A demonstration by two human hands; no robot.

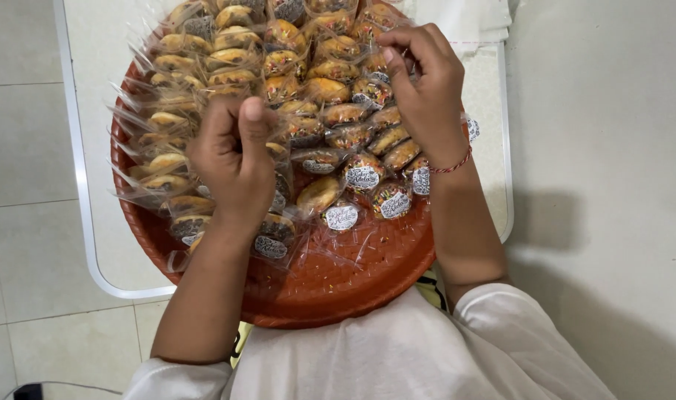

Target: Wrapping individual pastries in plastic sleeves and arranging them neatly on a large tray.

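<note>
Left hand (234, 159) and right hand (427, 89) each close their grip on clear-wrapped sprinkled cookies (338, 111), stacked in rows across the round orange woven tray (338, 285) for access.

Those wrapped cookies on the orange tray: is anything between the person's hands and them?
Nothing visible. The left hand and right hand sit directly on the wrapped cookies piled in the orange tray, fingers pinching the clear wrappers.

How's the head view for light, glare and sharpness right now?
Head view: even, soft light; a faint shadow falls on the wall at right. The clear wrappers on the pastries catch small glints. Left hand, right hand and orange tray look sharp, without motion blur.
</note>
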